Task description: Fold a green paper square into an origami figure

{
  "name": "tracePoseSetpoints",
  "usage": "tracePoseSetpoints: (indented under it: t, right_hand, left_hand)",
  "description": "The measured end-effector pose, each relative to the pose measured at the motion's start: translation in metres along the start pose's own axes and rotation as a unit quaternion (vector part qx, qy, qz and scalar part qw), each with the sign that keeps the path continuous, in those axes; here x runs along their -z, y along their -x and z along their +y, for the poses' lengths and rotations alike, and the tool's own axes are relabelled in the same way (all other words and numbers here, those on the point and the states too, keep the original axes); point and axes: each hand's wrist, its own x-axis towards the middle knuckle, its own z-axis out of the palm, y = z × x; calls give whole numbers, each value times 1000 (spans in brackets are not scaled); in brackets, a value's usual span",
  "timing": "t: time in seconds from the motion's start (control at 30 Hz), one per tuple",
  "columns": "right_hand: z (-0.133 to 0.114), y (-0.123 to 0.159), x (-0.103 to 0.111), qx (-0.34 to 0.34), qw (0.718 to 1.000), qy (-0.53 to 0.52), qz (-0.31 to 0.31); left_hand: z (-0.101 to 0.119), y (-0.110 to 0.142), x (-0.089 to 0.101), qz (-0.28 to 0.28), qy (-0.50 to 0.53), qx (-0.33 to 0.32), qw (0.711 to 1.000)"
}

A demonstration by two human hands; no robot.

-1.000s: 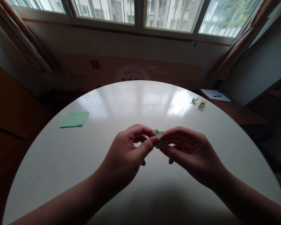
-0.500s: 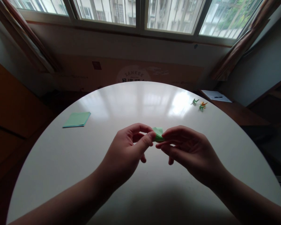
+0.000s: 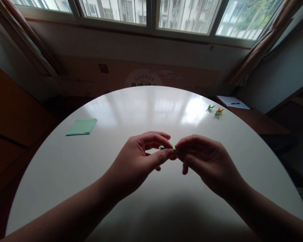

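A small folded piece of green paper [image 3: 175, 150] is held above the middle of the table, mostly covered by my fingers. My left hand [image 3: 143, 156] pinches it between thumb and index finger from the left. From the right, my right hand [image 3: 204, 156] grips its other side with thumb and fingertips, and the two hands' fingertips nearly meet. A bit of green also shows behind the left fingers. How the paper is folded cannot be made out.
A stack of green square paper [image 3: 82, 126] lies at the table's left. Several small folded paper figures, a green one [image 3: 210, 108] and an orange one [image 3: 219, 111] among them, stand at the back right of the white round table [image 3: 96, 208]. Beyond is a brown side surface with a white sheet [image 3: 232, 102].
My left fingertips have moved right, closer to my right hand, and now cover more of the green paper. The right thumb has closed in on the paper.
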Motion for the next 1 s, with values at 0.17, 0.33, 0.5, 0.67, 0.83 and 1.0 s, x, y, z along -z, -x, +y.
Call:
tracePoseSetpoints:
  t: [0.17, 0.33, 0.5, 0.67, 0.83, 1.0]
  right_hand:
    - [2, -1, 0, 0, 1000, 5, 6]
    - [1, -2, 0, -3, 999, 35, 17]
    - [-2, -2, 0, -18, 999, 35, 11]
    - [-2, -1, 0, -26, 999, 32, 16]
    - [-1, -2, 0, -28, 999, 27, 16]
    - [-1, -2, 0, -24, 1000, 11, 10]
  left_hand:
    - [0, -1, -2, -24, 50, 2, 998]
    - [-3, -1, -3, -33, 40, 22, 998]
    - [-3, 2, 1, -6, -54, -8, 999]
    - [-2, 4, 0, 3, -64, -30, 997]
    - [-2, 4, -1, 4, -54, -25, 998]
    - [-2, 5, -1, 7, -46, -20, 999]
